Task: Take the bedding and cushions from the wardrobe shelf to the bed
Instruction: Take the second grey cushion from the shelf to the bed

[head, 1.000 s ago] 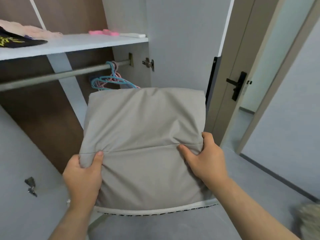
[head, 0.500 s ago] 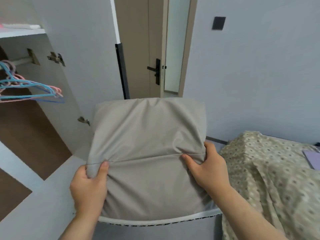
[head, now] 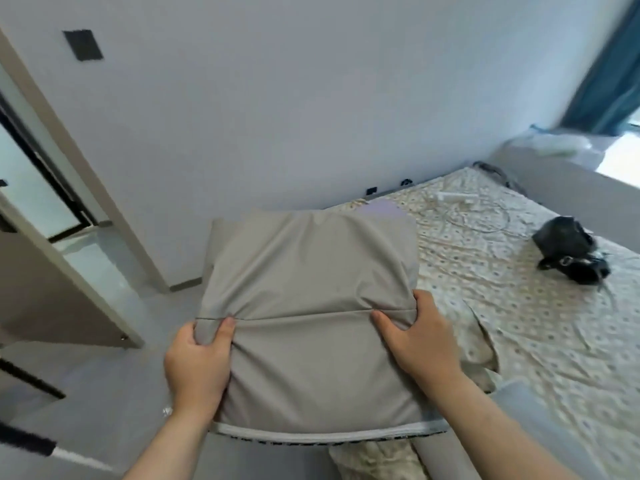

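Both hands grip a grey cushion [head: 311, 306] at its side edges: left hand [head: 197, 362] and right hand [head: 419, 341] each pinch a fold of cover at the seam, thumbs on the near face. Cushion held in the air before the chest, face tilted toward the camera, top edge away, long axis roughly vertical, a white-edged layer beneath. Bed [head: 519, 306] with a patterned sheet lies right, just beyond; a black bag [head: 568, 251] rests on it. Grey floor [head: 114, 393], white wall [head: 311, 98], doorway left, curtain [head: 613, 71] far right.
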